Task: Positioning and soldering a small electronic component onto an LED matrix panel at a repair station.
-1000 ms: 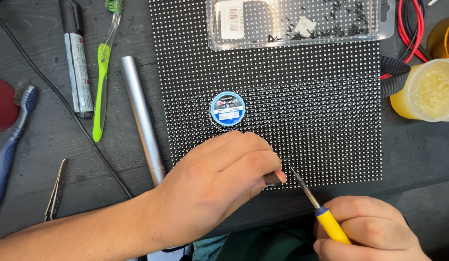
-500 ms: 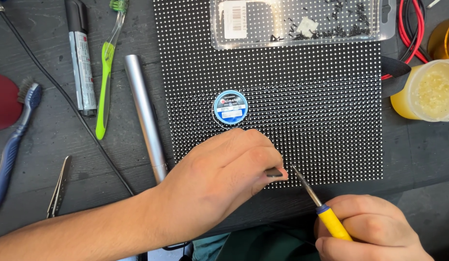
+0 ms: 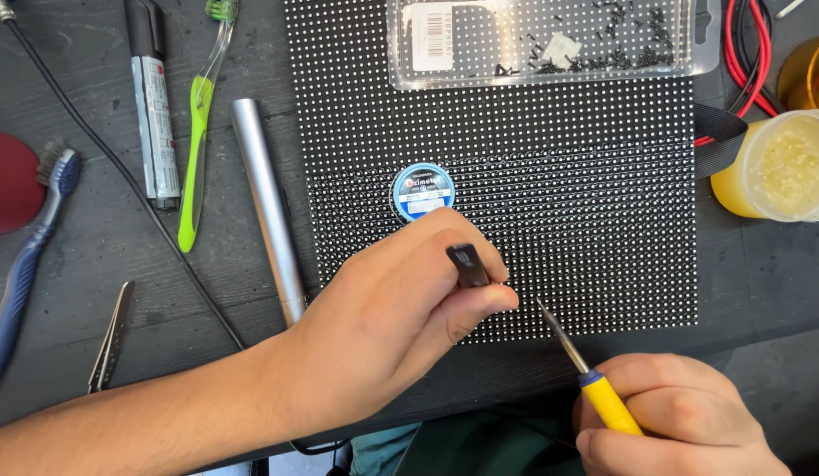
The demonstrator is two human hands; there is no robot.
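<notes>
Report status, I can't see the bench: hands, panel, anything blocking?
Left hand pinching small black tool. Right hand gripping soldering iron. Tips over panel; nothing between.

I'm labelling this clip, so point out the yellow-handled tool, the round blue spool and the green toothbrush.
yellow-handled tool [image 3: 608, 403], head view, on its yellow grip
round blue spool [image 3: 422, 191], head view, label centre
green toothbrush [image 3: 196, 154], head view, mid handle

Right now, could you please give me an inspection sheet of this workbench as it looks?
Surface: dark worn table.
Job's things: black dotted panel; left hand pinches small dark tool; right hand holds yellow-handled iron, tip over panel.
Clutter: solder reel, clear parts box, silver tube, marker, green toothbrush, blue toothbrush, tweezers, yellow jar.
Grippers: both hands closed on tools.
Cables: black lead; red wires.
Surroundings: nothing seen.
</notes>
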